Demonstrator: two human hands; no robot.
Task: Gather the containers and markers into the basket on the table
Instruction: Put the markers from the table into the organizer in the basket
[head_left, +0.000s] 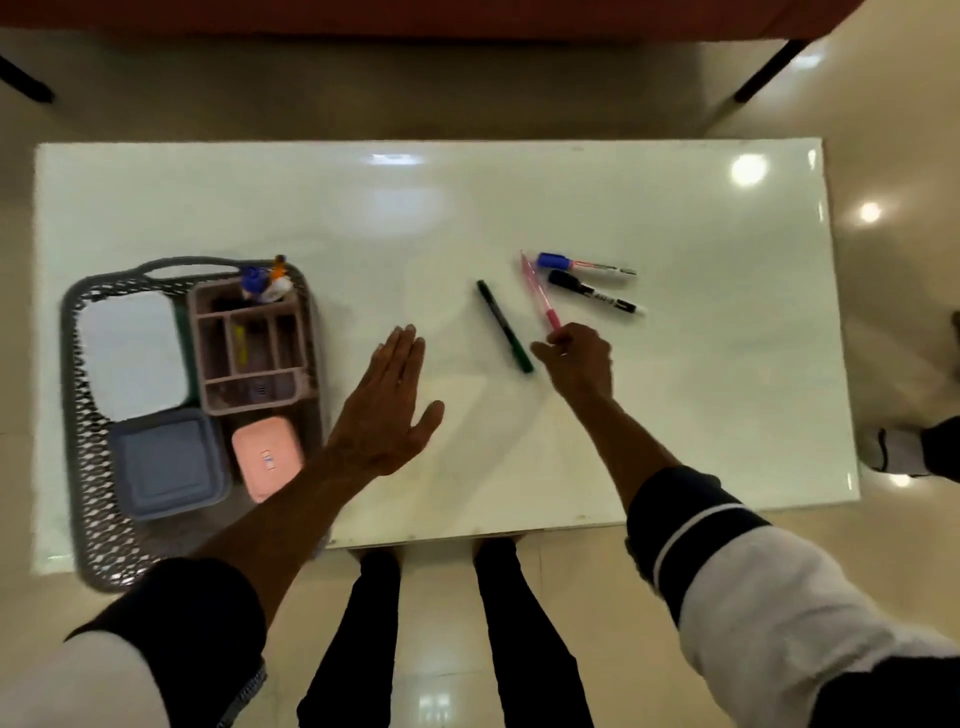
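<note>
A grey lattice basket (85, 467) sits at the table's left end. Inside it are a white-lidded container (132, 353), a blue-grey container (169, 462), a small pink container (267, 457) and a pink divided organizer (252, 348) with markers standing in its far compartment. My right hand (576, 364) is shut on the near end of a pink marker (537, 291), which points away from me. A green marker (505, 326) lies just left of that hand. A blue-capped marker (584, 264) and a black-capped marker (595, 292) lie beyond it. My left hand (387, 410) hovers flat and open beside the basket.
The white glossy table (675, 415) ends close to my legs at the front edge. A red bench with dark legs stands across the floor behind the table. Another person's shoe (898, 449) shows at the right edge of the view.
</note>
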